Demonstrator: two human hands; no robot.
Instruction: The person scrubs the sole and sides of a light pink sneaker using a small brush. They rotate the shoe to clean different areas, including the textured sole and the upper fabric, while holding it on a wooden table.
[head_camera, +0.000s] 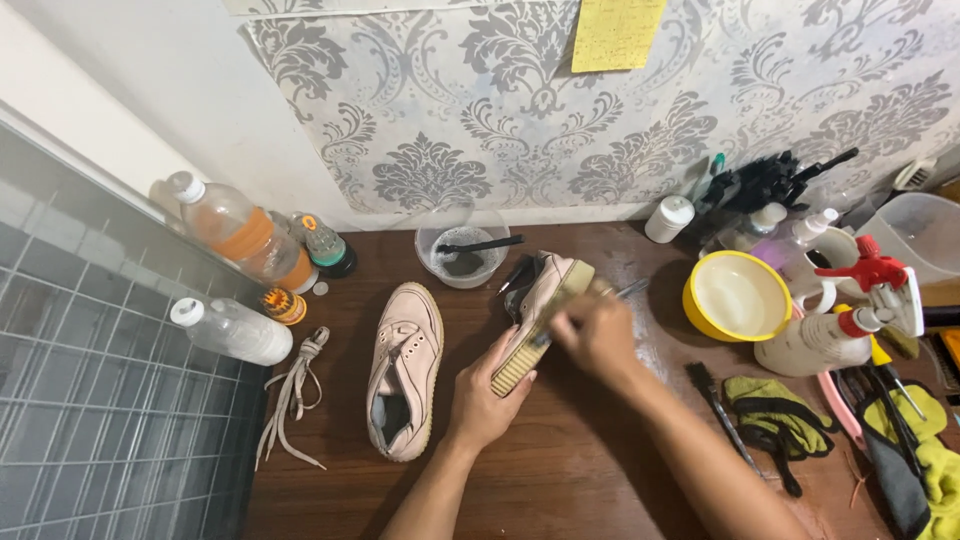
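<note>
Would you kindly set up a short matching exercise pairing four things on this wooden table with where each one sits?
Things:
1. Loose shoelaces
2. Yellow bowl
3. Clear bowl with a dark brush in it
4. Pale pink shoe lying flat

Places:
A. At the back of the table, against the patterned wall
B. Left of the left hand
C. Near the table's left edge, below the plastic bottles
D. Right of the right hand, beside the red-topped spray bottle

Pairs: 1-C, 2-D, 3-A, 4-B

Two pale pink shoes (403, 370), two plastic bottles (235, 235), one yellow bowl (735, 297), one spray bottle (830, 335), one bundle of laces (293, 390).
</note>
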